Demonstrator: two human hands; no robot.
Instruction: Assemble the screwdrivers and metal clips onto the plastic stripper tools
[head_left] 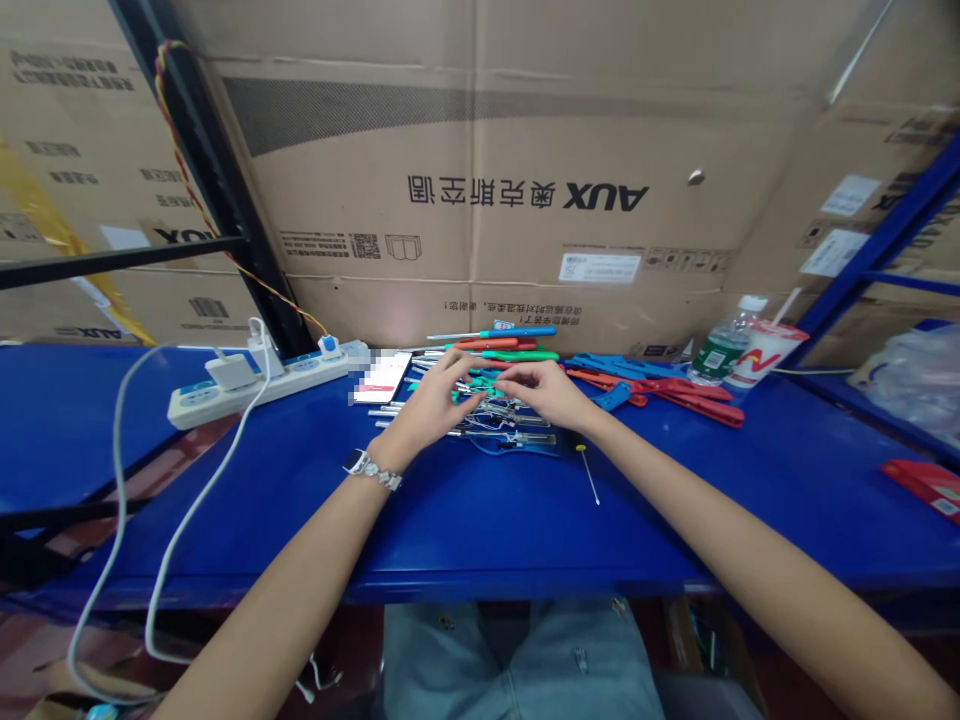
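Both hands are over a pile of screwdriver-like tools and thin wires on the blue table. My left hand [439,402], with a silver watch [373,468] on its wrist, has thumb and fingers apart above the tools, and nothing shows between them. My right hand [546,392] is closed in a pinch just right of it; what the fingertips hold is too small to make out. Blue-handled [532,331] and red-handled tools [499,344] lie behind the hands. Clear-handled screwdrivers [534,438] lie in front. A small yellow-headed pin [589,475] rests near my right forearm.
A white power strip [247,385] with cables and a phone [384,377] lie to the left. Blue and red tools [694,398], a water bottle [726,345] and a paper cup [765,355] are on the right. Large cardboard boxes [525,120] stand behind.
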